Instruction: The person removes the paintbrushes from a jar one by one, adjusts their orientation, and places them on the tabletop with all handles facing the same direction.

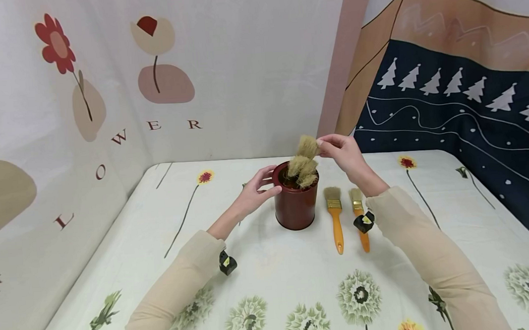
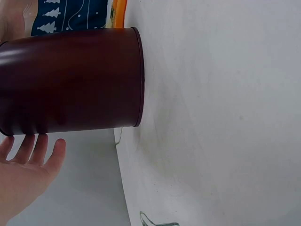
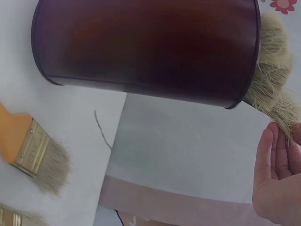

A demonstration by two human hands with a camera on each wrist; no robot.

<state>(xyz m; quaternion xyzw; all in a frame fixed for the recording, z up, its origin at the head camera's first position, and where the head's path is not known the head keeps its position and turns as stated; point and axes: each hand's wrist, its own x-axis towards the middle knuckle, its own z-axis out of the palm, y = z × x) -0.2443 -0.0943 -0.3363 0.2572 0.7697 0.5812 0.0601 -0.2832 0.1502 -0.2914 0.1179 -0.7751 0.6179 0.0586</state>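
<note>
Head view, centre of frame: dark red can (image 1: pixel 296 203) stands upright on the flower-print counter (image 1: pixel 261 266), bristle ends of several brushes sticking up out of its mouth. Left hand (image 1: pixel 258 188) rests against the can's left side near the rim, fingers relaxed and fairly straight, not wrapped round it. Right hand (image 1: pixel 343 151) is raised just above and right of the can mouth, fingertips pinched on the bristle head of one raised brush (image 1: pixel 307 146); the lower part of that brush runs down toward the can among the others.

Only the head view shows both hands together and the two orange-handled brushes (image 1: pixel 336 216) lying side by side on the counter just right of the can, bristles pointing to the far side.

Left wrist view: can wall (image 2: pixel 70 80) fills the upper left of the frame, with straight fingers (image 2: pixel 40 148) at lower left touching it near its rim end; no brushes in the can are visible here.

Right wrist view: the can (image 3: pixel 146 47) seen from low, bristles (image 3: pixel 275 80) spilling out at the right edge, the right hand's fingers (image 3: pixel 275 160) at lower right touching the bristle tips. One loose brush head with brass ferrule (image 3: pixel 37 153) sits at lower left.
</note>
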